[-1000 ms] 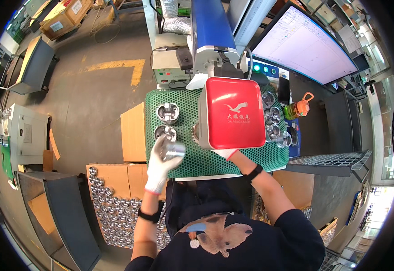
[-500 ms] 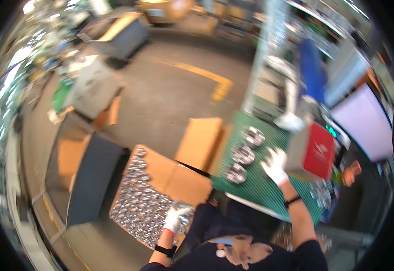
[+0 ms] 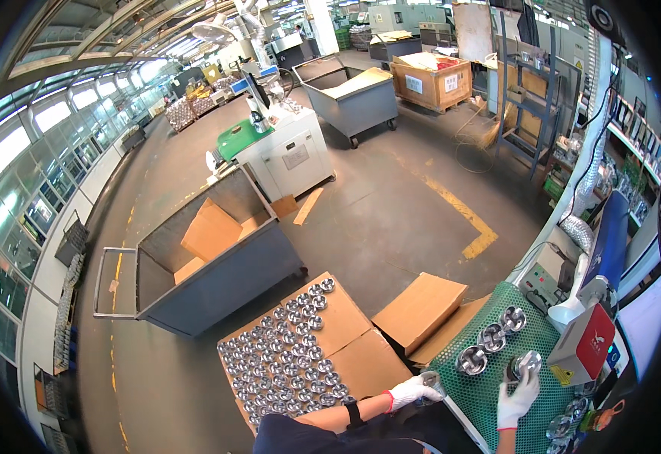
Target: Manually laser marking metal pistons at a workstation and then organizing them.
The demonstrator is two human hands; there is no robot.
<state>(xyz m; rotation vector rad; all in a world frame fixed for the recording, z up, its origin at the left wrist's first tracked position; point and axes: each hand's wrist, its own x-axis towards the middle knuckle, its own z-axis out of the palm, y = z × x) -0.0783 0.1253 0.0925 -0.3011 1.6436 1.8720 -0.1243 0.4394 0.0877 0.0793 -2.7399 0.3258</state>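
Seeing grey wheeled cart (image 3: 228, 286) at left, then cardboard sheet (image 3: 355, 321), green perforated mat (image 3: 463, 397) at right, red-faced grey box (image 3: 589, 344) toward mat's right side. With right hand (image 3: 518, 396), fingers curled partway closed, gripping metal piston (image 3: 527, 358) just left of box; can't tell if lifted off mat. With left hand (image 3: 414, 391), fingers closed on second piston (image 3: 430, 379) by mat's left edge. Also seeing three pistons (image 3: 492, 338) in row on mat, piston batch (image 3: 289, 352) across cardboard.

The mat (image 3: 474, 393) is dotted green, the pistons (image 3: 492, 338) silver, the gloves (image 3: 517, 402) white.
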